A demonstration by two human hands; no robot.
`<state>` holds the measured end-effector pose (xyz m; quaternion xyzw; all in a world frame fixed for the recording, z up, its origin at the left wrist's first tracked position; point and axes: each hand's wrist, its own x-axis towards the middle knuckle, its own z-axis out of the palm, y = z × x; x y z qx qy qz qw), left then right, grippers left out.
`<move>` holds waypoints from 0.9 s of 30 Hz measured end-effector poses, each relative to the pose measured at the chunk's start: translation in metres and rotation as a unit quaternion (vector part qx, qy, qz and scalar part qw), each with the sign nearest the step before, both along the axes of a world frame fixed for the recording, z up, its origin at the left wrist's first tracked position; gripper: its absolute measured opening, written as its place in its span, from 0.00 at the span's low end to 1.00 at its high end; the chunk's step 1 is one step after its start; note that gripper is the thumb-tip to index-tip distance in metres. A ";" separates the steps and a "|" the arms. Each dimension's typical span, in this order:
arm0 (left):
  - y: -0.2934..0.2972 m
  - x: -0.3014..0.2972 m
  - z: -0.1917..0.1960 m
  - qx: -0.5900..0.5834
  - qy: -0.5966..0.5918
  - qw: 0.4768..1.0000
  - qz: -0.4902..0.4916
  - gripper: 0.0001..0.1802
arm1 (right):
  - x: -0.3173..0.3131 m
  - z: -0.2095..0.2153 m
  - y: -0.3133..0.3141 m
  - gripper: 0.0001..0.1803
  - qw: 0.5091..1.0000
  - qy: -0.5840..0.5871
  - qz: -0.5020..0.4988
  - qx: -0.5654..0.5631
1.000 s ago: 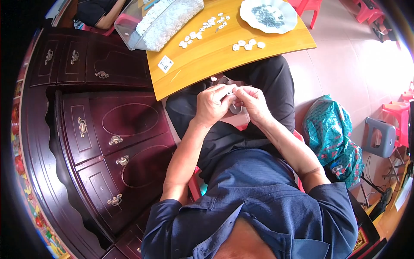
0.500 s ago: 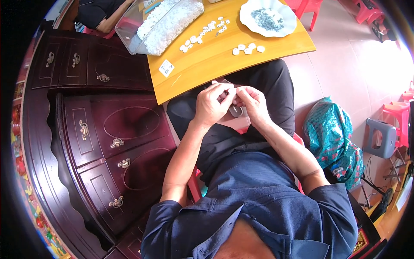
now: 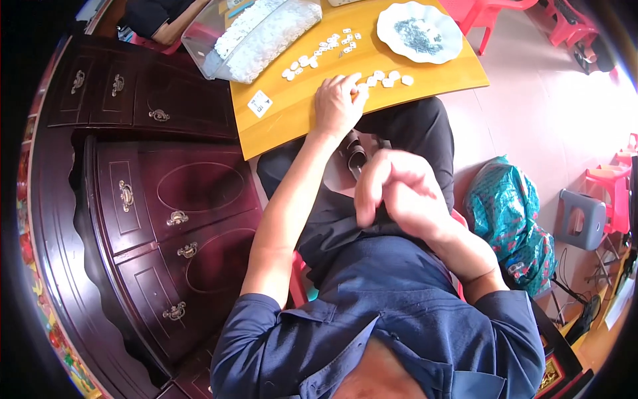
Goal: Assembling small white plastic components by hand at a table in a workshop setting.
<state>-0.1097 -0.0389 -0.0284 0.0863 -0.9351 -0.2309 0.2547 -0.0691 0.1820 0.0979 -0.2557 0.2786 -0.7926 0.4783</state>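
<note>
My left hand (image 3: 337, 106) rests over the near part of the yellow table. Its thumb and fingertips close around a small white piece (image 3: 362, 87) at the left end of a group of similar rounded white pieces (image 3: 388, 83). My right hand (image 3: 402, 196) is raised above my lap, smeared by motion. Its fingers look bent, but whether they hold anything is unclear. Farther back, more small white pieces with dark marks (image 3: 325, 48) lie scattered. A printed white card (image 3: 259, 104) lies to the left of my left hand.
A clear plastic bin (image 3: 266, 40) of white pieces stands at the table's far left. A scalloped white plate (image 3: 392, 43) holds small dark bits. Dark wooden drawers (image 3: 173, 173) stand at left. A teal bag (image 3: 505, 213) and a grey stool (image 3: 581, 216) are at right.
My hands have moved apart. The left went forward to the table, bringing a white piece to the group; the right drew back toward my body.
</note>
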 end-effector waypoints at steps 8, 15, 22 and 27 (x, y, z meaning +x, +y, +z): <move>-0.033 0.000 -0.011 0.042 0.028 0.998 -0.026 0.13 | -0.024 0.097 -0.027 0.33 0.863 0.188 0.106 -0.457; -0.052 -0.025 -0.008 -0.018 -0.044 0.998 0.033 0.17 | 0.013 0.082 -0.026 0.20 0.946 0.042 -0.022 -0.320; -0.060 -0.035 -0.005 -0.117 -0.021 0.992 0.031 0.17 | 0.021 -0.007 -0.039 0.11 0.992 -0.001 0.117 0.042; -0.054 -0.035 -0.007 -0.140 -0.017 0.990 0.031 0.13 | 0.029 -0.107 -0.043 0.16 0.972 0.003 0.046 0.229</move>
